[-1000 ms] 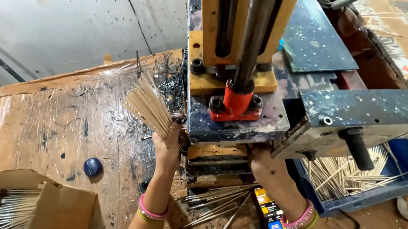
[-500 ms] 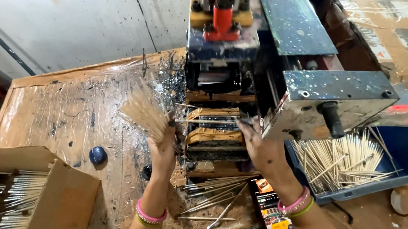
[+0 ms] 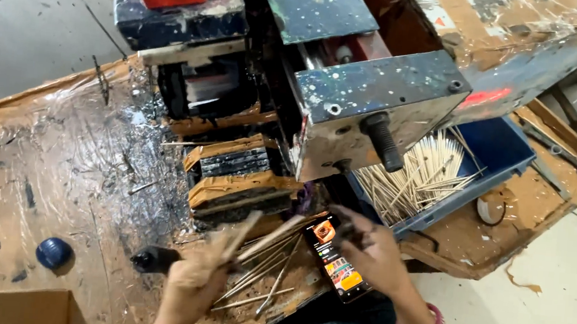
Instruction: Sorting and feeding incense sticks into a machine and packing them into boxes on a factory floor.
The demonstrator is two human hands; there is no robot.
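Item: bundle of thin sticks [image 3: 265, 239], clasped in my blurred left hand [image 3: 198, 278] low over the stained bench [image 3: 41, 163]; my right hand [image 3: 370, 252], fingers loosely spread and empty, rests at the phone [image 3: 334, 258]; I judge a firmer, squared clasp best before feeding the press [image 3: 233, 171].

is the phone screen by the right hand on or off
On. The phone lies flat on the bench with its screen lit, showing coloured pictures, and the right hand rests at its edge.
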